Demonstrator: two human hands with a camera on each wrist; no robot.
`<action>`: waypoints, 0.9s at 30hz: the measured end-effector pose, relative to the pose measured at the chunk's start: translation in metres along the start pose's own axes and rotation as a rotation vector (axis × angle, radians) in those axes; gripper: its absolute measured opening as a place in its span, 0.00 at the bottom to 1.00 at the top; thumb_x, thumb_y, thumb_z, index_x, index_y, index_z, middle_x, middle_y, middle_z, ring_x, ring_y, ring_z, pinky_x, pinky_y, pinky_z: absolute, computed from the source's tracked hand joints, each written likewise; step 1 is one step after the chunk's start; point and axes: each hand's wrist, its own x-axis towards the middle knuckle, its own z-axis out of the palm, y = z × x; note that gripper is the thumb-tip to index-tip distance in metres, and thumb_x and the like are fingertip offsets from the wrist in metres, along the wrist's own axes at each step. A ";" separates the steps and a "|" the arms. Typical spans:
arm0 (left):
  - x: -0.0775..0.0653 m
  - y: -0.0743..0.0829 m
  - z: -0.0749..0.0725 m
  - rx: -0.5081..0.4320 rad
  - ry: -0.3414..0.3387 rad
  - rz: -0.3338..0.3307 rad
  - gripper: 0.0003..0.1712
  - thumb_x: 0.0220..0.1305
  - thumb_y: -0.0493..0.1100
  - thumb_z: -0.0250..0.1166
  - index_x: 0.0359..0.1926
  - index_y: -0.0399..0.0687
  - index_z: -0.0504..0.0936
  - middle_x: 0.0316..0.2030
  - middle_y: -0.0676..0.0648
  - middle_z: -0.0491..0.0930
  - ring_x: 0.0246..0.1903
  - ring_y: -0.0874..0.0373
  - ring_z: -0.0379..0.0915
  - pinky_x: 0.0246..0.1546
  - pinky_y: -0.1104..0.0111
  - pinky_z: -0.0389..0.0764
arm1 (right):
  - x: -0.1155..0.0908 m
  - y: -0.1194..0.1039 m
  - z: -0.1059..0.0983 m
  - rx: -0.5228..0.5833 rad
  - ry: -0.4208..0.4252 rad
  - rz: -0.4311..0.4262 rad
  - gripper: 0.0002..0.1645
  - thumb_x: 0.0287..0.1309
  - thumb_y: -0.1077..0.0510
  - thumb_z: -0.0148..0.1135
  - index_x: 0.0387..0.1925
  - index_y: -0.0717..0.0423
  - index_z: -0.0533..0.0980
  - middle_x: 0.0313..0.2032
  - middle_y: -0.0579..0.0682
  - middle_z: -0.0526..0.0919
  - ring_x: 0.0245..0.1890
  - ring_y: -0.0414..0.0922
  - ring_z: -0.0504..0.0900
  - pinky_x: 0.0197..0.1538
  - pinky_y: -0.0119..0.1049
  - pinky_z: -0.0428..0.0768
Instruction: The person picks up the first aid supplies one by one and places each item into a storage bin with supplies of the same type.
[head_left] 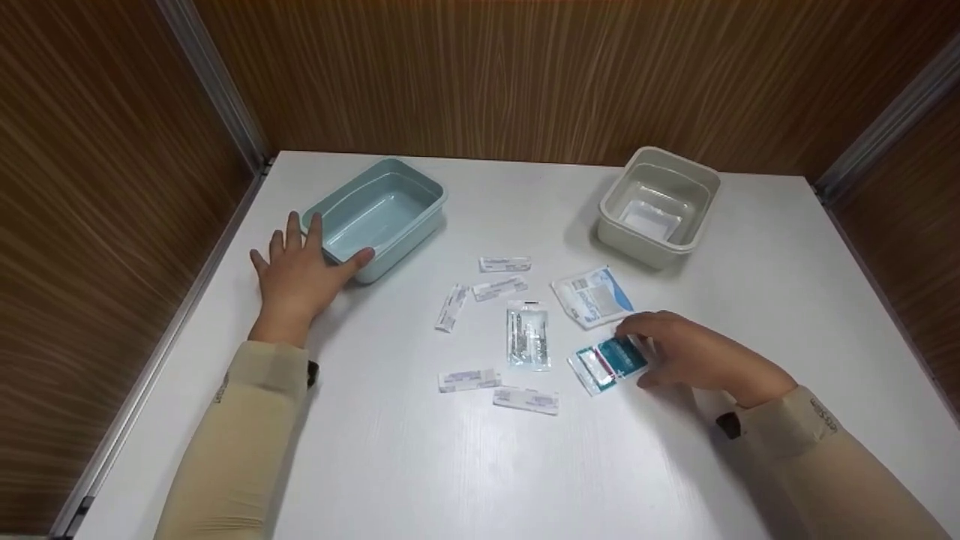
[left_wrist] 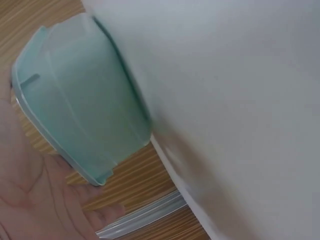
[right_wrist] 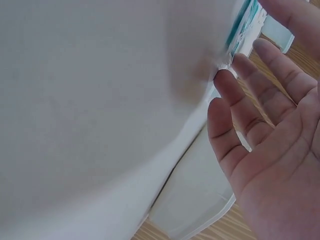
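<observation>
The left hand (head_left: 298,274) rests with spread fingers at the near left corner of a blue-green plastic bin (head_left: 405,247). Its thumb lies over the rim; the left wrist view shows the palm beside the bin's outer wall (left_wrist: 90,95). At the right, the right hand (head_left: 694,356) reaches over a teal and white packet (head_left: 598,365), thumb and fingertips at its right edge. In the right wrist view those fingers (right_wrist: 235,95) are slightly bent, with a gap to the thumb; no firm pinch shows. A white and blue packet (head_left: 592,298) lies just beyond.
Several small white wrapped strips (head_left: 469,380) lie mid-table around a clear printed sachet (head_left: 528,336). A beige bin (head_left: 660,251) at the back right holds a white packet (head_left: 649,220). Wood-grain panels (head_left: 480,82) enclose the white table (head_left: 390,465) at the back and sides.
</observation>
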 end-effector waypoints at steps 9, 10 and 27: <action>-0.011 -0.007 -0.001 0.021 0.020 -0.030 0.80 0.61 0.97 0.49 0.94 0.48 0.43 0.92 0.29 0.38 0.89 0.20 0.35 0.81 0.16 0.30 | 0.001 0.004 0.002 -0.038 0.036 -0.058 0.40 0.51 0.61 0.91 0.65 0.53 0.83 0.62 0.51 0.88 0.63 0.52 0.81 0.73 0.61 0.83; -0.013 -0.008 -0.002 0.019 0.022 -0.035 0.80 0.61 0.97 0.49 0.94 0.48 0.43 0.92 0.29 0.38 0.89 0.20 0.34 0.81 0.16 0.30 | 0.001 0.004 0.002 -0.036 0.039 -0.065 0.40 0.51 0.61 0.91 0.66 0.54 0.83 0.62 0.51 0.88 0.63 0.52 0.82 0.73 0.61 0.83; -0.020 -0.004 -0.001 -0.026 0.040 -0.046 0.80 0.62 0.95 0.53 0.93 0.45 0.46 0.92 0.28 0.37 0.89 0.20 0.39 0.81 0.16 0.38 | -0.014 0.030 -0.053 0.132 0.431 -0.224 0.47 0.53 0.71 0.86 0.73 0.60 0.74 0.61 0.50 0.83 0.57 0.30 0.75 0.55 0.17 0.73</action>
